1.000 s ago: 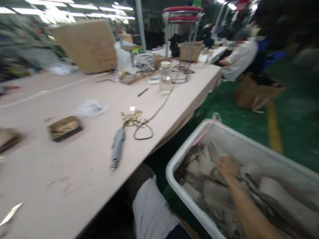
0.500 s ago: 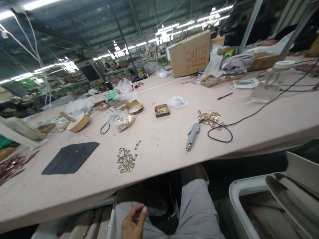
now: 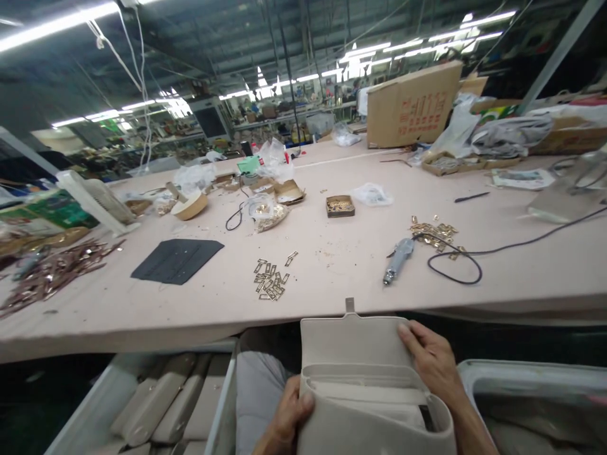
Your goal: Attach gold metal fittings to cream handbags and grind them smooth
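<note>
A light grey handbag (image 3: 374, 430) is held over my lap, its flap raised and its inside compartments showing. My left hand (image 3: 288, 411) grips the bag's left side, thumb on the front edge. At the flap's right edge, my right hand (image 3: 434, 357) pinches the material between thumb and fingers. A small tab (image 3: 349, 306) sticks up from the flap's top and reaches the table edge. Beyond it on the table lie a pile of metal frame-shaped plates (image 3: 271, 283) and a grey electric screwdriver (image 3: 398, 260) with its black cable.
Left of my legs, a white bin (image 3: 227, 404) holds several grey bags; another bin (image 3: 531, 373) stands at right. On the table (image 3: 322, 278) are a dark sheet (image 3: 177, 260), a small box of metal parts (image 3: 340, 213), gold-coloured pieces (image 3: 434, 232), a tape roll (image 3: 190, 206) and a large carton (image 3: 412, 110).
The handbag has come into view over my lap, gripped by both hands. Earlier only my left hand showed, empty and half curled. The view has turned to the left.
</note>
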### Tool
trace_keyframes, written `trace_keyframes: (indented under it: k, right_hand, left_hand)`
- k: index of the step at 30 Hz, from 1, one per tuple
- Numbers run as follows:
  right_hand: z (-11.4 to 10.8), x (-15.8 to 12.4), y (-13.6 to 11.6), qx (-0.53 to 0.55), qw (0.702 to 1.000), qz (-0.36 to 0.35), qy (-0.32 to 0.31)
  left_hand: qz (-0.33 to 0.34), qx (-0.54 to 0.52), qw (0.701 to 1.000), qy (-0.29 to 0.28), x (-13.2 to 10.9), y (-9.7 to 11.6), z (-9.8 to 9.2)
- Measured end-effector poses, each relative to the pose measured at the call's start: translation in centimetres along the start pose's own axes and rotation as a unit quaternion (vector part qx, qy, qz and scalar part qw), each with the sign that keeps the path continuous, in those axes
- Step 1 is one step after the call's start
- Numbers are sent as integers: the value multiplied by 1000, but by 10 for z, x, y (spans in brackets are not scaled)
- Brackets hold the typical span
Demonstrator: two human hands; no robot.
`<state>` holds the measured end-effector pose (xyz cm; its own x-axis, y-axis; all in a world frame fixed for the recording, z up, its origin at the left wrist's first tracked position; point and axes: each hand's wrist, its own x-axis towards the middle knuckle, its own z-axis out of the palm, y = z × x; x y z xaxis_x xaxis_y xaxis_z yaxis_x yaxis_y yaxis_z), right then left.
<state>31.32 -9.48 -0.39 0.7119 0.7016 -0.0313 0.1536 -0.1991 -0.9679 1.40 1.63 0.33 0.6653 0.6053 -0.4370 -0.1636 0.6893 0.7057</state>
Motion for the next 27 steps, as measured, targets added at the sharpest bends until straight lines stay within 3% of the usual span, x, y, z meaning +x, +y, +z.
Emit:
trace_keyframes:
  k: [3, 7, 10, 16, 22, 27]
  right_hand:
    - [37, 13, 16, 50, 994, 20, -97]
    - [55, 21, 38, 106, 983, 55, -142]
    - [54, 24, 47, 152, 966, 99, -186]
    - [36, 19, 64, 128, 954, 124, -242]
    - [37, 4, 62, 62, 957, 22, -282]
    - [47, -9, 66, 49, 959, 9, -279]
  left_hand:
    - [2, 17, 998, 66, -13, -2, -16]
    - [-25, 8, 993, 116, -15, -7, -26]
    - [-19, 4, 991, 132, -3, -17, -29]
    - [-1, 40, 995, 87, 25, -39, -40]
    - [7, 120, 977, 176, 36, -57, -53]
    - [31, 211, 952, 220, 41, -59, -62]
